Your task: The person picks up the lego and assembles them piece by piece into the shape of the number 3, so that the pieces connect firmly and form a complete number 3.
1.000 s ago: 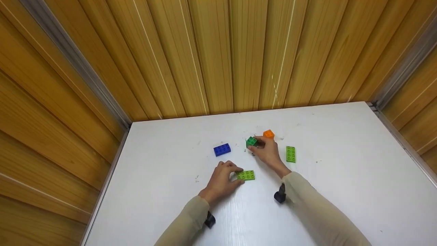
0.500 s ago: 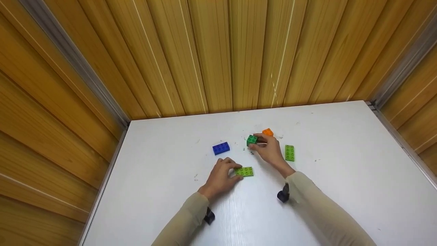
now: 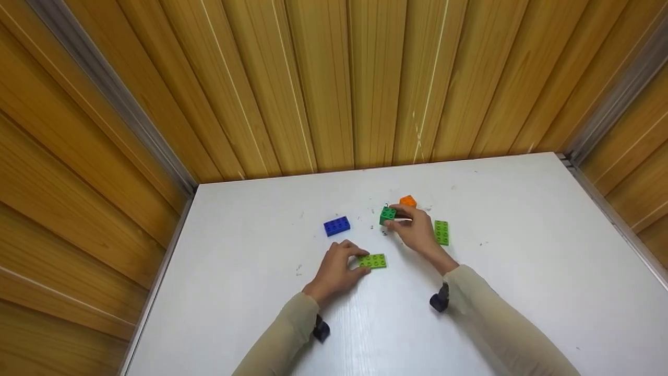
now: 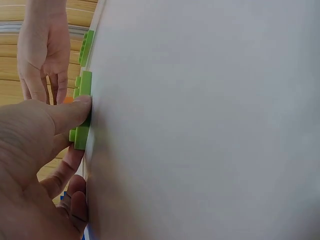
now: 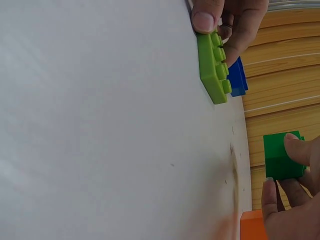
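My left hand (image 3: 336, 269) pinches a flat lime-green building brick (image 3: 372, 261) between thumb and fingers; it lies on the table with its studs up. In the left wrist view the thumb presses along the side of that brick (image 4: 84, 135). Farther back, my right hand (image 3: 417, 230) grips a dark green cube-shaped brick (image 3: 387, 214). The right wrist view has this dark green brick (image 5: 281, 156) between thumb and fingers, raised off the table. Behind the right hand sits an orange brick (image 3: 408, 201), partly hidden by it.
A blue brick (image 3: 337, 225) lies on the white table (image 3: 250, 292), beyond the left hand. To the right of the right hand is a second lime-green brick (image 3: 442, 232). Wood-patterned panels (image 3: 323, 83) wall the table at the back and sides.
The right hand, holding the dark green brick, has shifted slightly to the right. The left hand keeps its grip on the lime-green brick, and the whole view has moved a little.
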{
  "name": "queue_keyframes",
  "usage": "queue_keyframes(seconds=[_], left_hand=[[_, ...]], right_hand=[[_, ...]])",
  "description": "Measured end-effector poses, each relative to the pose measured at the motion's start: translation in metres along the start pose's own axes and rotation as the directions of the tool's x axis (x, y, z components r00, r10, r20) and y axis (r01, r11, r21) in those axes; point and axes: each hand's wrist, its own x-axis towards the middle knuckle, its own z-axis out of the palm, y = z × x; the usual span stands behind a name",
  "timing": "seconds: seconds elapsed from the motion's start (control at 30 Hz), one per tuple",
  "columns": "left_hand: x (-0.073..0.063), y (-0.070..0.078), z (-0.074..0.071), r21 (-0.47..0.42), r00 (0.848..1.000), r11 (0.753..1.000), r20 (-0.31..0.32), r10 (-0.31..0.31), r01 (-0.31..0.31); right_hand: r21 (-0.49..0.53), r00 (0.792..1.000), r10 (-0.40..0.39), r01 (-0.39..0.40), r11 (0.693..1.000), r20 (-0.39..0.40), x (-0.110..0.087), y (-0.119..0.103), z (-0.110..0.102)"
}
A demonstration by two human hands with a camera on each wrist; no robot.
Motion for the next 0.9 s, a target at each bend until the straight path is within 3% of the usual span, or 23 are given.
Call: queue_keyframes(seconds=[0.27,0.63,0.9], left_hand=[[0.001,0.000,-0.001,-0.018,1.000,1.000,-0.001,-0.013,0.013],[0.002,0.001,-0.002,-0.035,1.000,0.999,-0.002,-0.021,0.020],[0.002,-0.001,0.000,-0.002,1.000,1.000,-0.008,-0.010,0.010]], right_hand=[[0.006,1.000,-0.004,0.004,1.000,0.017,-0.008,-0.011,-0.003],[-0.005,0.997,-0.071,0.071,0.997,0.030,-0.012,-0.018,-0.007],[-0.001,0.992,-0.115,0.116,0.993,0.048,-0.018,-0.018,-0.009]])
